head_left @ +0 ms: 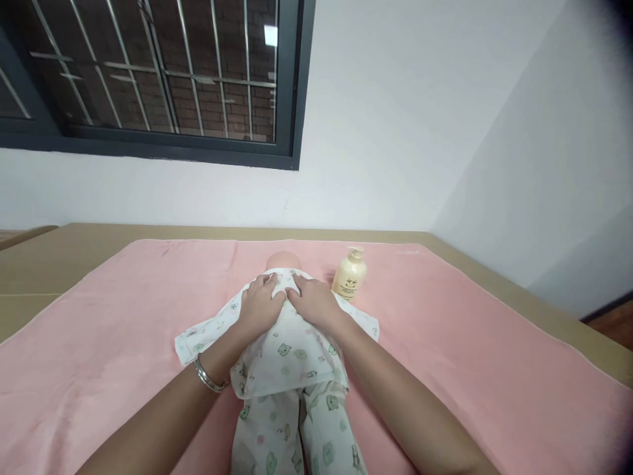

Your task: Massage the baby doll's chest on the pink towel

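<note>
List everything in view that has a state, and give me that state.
Left hand: open, palm down on the shirt
Right hand: open, palm down on the shirt
Doll: lying down, dressed
Shirt: worn, sleeves spread
Trousers: worn
Bottle: standing, pump fitted
Bracelet: on the left wrist
Cloth: spread out, lightly creased
Window: open or shut unclear

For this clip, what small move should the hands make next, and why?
Perhaps glide the left hand and right hand outward over the patterned top: they rest on its upper part, thumbs close together, and its sleeves are spread out to either side.
</note>
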Demonstrator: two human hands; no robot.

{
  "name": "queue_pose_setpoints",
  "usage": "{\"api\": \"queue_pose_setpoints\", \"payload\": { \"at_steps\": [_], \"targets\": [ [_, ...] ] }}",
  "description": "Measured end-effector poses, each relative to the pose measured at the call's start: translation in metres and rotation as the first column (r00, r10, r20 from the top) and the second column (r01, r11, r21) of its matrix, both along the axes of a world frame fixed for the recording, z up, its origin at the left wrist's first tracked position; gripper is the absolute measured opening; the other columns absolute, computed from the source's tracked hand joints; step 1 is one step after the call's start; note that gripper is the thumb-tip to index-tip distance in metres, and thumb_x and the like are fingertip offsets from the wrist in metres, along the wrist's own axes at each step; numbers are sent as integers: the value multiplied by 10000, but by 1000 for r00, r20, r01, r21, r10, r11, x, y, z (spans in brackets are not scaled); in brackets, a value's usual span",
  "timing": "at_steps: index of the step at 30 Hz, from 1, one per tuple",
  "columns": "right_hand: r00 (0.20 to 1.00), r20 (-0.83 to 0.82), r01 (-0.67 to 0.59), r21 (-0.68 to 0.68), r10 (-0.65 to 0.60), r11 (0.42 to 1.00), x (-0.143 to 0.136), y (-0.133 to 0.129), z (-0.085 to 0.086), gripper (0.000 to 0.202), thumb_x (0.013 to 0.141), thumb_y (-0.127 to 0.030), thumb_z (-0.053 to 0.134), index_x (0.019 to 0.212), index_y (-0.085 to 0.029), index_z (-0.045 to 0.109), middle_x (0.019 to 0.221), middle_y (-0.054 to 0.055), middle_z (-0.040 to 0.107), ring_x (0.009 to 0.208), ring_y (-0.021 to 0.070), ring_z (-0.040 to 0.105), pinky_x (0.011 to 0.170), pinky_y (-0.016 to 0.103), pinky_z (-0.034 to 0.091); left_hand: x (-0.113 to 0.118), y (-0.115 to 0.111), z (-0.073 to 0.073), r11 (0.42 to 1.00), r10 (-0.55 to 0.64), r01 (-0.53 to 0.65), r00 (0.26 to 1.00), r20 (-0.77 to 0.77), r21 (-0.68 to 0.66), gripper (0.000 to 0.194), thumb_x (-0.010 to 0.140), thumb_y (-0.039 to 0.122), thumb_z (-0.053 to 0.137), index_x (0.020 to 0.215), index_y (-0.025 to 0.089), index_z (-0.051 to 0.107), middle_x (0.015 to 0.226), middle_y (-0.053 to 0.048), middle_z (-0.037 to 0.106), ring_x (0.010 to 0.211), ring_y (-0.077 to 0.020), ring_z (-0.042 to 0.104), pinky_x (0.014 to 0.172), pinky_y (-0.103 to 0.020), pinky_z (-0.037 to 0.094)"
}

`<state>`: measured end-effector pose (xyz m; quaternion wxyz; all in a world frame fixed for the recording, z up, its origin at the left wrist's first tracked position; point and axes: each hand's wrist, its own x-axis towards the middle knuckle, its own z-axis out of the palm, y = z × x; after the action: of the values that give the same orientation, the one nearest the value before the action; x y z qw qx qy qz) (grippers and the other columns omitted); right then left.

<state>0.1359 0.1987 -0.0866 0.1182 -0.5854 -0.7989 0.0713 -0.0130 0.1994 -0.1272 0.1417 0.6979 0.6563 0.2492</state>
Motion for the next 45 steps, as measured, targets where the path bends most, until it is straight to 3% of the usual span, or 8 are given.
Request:
{"api": "queue_pose_setpoints", "payload": {
  "at_steps": [9, 27, 33, 38, 43, 45],
  "targets": [
    [1000, -6, 3, 11, -3, 1000, -3, 1, -3, 485, 1000, -410, 344, 1344, -136, 549, 1336, 152, 619, 1159, 289, 600, 899, 349, 414, -2, -3, -1, 999, -18, 19, 999, -39, 38, 559, 901, 342, 360, 1400, 162, 538, 1418, -133, 533, 1341, -276, 470, 1131, -445, 331],
    [997, -71, 18, -49, -22, 999, -2, 4, -6, 554, 994, -440, 363, 1443, -135, 474, 1435, 143, 549, 1282, 299, 530, 1006, 368, 378, -4, -4, 1, 1000, -25, 25, 999, -31, -6, 561, 907, 364, 358, 1428, 207, 495, 1429, -115, 524, 1361, -278, 449, 1147, -428, 300],
    [997, -81, 6, -51, -10, 999, 0, 9, -9, 572, 987, -459, 386, 1465, -149, 437, 1333, 147, 626, 1212, 304, 580, 978, 367, 387, -5, -5, 0, 1000, -29, 29, 999, -37, -12, 561, 910, 369, 361, 1430, 208, 494, 1443, -111, 511, 1353, -283, 441, 1147, -433, 290],
    [997, -82, 4, -28, -6, 1000, -2, 7, -8, 518, 984, -445, 401, 1398, -152, 504, 1247, 142, 670, 1147, 294, 612, 936, 349, 397, -6, -4, 0, 999, -35, 35, 999, -33, -10, 571, 904, 368, 367, 1432, 193, 494, 1444, -117, 508, 1357, -296, 436, 1147, -447, 293],
    [998, -66, -20, -7, 19, 1000, -3, 5, -7, 427, 1001, -426, 369, 1162, -156, 657, 1236, 140, 674, 1124, 269, 617, 922, 327, 401, -9, -1, -1, 999, -41, 41, 999, -12, -16, 544, 898, 356, 370, 1399, 216, 530, 1427, -101, 523, 1345, -282, 452, 1143, -440, 305],
    [998, -63, -16, -15, 15, 1000, -3, 4, -8, 422, 1005, -428, 370, 1157, -166, 664, 1246, 132, 672, 1140, 262, 612, 934, 325, 402, -10, 0, -1, 999, -48, 48, 999, -1, -22, 549, 899, 355, 359, 1396, 205, 536, 1415, -108, 530, 1340, -279, 456, 1140, -443, 308]
  ]
}}
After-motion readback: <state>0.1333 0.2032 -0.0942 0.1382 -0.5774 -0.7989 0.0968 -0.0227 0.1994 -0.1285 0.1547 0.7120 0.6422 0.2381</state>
